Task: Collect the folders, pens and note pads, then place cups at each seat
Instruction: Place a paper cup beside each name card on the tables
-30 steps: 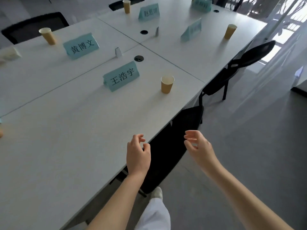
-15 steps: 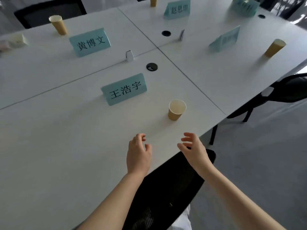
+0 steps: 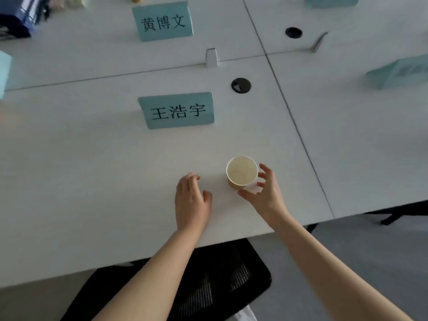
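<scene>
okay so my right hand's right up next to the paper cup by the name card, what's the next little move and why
Probably bring the right hand in so its thumb and fingers wrap the paper cup. The fingers are spread around the cup's right side with no firm grip yet. The cup stands upright on the white table, in front of the name card. The left hand holds nothing.

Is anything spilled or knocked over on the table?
No. The cup stands upright near the table edge and looks empty, with no spill. The name card behind it stands straight. The right hand is open around the cup.
</scene>
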`<state>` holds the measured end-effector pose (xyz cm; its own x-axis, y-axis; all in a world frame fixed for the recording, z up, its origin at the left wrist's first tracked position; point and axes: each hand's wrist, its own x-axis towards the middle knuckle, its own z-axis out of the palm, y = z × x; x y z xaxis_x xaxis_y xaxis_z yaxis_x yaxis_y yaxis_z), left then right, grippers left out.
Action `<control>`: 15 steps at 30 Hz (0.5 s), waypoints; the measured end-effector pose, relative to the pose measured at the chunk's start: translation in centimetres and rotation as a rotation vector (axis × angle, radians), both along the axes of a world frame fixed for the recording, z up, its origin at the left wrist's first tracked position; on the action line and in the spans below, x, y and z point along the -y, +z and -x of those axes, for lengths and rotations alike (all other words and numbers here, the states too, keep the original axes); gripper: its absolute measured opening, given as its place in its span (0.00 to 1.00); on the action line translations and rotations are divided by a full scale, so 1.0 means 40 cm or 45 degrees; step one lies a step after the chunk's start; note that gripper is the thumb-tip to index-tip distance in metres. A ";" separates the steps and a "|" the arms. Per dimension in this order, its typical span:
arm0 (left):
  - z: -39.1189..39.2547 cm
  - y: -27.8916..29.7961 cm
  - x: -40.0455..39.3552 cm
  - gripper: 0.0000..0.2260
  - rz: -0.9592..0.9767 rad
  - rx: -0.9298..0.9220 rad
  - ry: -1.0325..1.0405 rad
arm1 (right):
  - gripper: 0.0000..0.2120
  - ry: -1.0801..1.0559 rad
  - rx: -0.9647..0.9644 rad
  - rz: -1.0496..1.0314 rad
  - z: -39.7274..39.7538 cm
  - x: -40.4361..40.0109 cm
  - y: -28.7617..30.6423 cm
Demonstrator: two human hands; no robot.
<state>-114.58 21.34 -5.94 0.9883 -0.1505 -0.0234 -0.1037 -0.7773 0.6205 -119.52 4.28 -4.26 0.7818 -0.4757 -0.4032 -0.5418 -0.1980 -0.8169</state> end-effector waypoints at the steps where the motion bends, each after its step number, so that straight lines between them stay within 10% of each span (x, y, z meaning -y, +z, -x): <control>1: -0.003 -0.006 0.002 0.16 -0.016 0.039 -0.002 | 0.43 0.029 0.021 -0.007 -0.007 0.006 -0.005; 15: -0.149 -0.108 0.004 0.30 -0.418 -0.120 0.250 | 0.28 0.023 0.176 0.069 -0.225 0.075 -0.031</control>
